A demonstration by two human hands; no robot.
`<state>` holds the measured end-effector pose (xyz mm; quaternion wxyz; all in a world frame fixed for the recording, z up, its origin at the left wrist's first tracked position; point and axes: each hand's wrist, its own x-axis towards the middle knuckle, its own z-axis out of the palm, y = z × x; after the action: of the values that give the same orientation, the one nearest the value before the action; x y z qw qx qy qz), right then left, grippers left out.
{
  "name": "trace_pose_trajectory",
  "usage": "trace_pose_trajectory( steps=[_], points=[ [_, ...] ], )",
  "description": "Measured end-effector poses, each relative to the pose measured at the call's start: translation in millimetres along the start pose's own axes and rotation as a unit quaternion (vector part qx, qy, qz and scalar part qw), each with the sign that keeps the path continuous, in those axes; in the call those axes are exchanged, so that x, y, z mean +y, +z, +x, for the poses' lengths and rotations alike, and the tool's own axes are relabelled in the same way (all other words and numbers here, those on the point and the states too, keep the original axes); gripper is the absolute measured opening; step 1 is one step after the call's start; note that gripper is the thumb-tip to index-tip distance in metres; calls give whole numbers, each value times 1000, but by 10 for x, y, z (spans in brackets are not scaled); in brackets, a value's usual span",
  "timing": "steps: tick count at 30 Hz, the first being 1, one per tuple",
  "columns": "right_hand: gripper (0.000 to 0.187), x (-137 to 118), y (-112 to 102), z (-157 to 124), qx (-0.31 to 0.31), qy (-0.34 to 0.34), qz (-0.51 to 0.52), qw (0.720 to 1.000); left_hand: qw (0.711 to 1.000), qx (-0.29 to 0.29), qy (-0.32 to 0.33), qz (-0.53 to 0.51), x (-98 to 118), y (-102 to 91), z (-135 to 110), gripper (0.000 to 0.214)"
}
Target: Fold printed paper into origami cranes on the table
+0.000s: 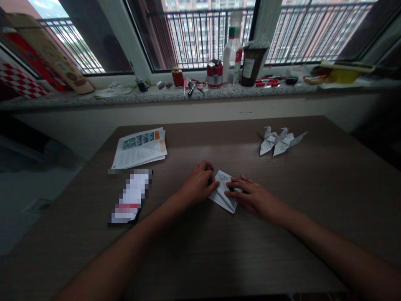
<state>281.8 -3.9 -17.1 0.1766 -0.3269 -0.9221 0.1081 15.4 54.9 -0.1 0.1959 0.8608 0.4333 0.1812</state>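
A small printed sheet of paper (224, 201), folded into a flat diamond shape with creases, lies on the table between my hands. My left hand (200, 182) is closed at its left edge, thumb on top and the other fingers curled, partly hidden behind the hand. From the right, my right hand (252, 195) reaches over the paper with fingers apart and stretched out, the fingertips resting on its right side. Two folded paper cranes (280, 141), made of similar printed paper, stand side by side at the back right of the table.
A stack of printed sheets (140, 148) lies at the back left of the brown table (194, 251), with a lit phone (130, 196) in front of it. Along the windowsill (156, 96) stand a red can (214, 74), a bottle (230, 54), a dark cup (250, 65) and small items.
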Motion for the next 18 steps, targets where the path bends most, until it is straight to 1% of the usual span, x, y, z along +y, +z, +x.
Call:
trace_pose_trajectory(
  steps=[3,6,8,9,10,12,14,18],
  points=[
    [42,5,16,-10,-1,0,-16,1000,1000,6,-4,19,42,17,4,13],
    [41,6,13,-19,3,11,-23,1000,999,33,-5,42,88,32,3,11],
    [41,2,-4,-19,7,17,-22,1000,997,52,13,57,119,36,-12,11],
    [41,0,-15,-18,8,18,-21,1000,996,52,33,64,134,36,-28,8],
    [42,-2,-26,-16,9,19,-20,1000,995,45,58,71,147,37,-50,7],
    [45,-2,-44,-14,11,21,-22,999,990,13,114,87,167,41,-113,13],
    [50,3,-53,-17,10,24,-25,999,985,-17,150,87,178,49,-191,17],
    [54,17,-53,-26,3,25,-26,999,980,-25,170,97,182,52,-335,30]
  ],
)
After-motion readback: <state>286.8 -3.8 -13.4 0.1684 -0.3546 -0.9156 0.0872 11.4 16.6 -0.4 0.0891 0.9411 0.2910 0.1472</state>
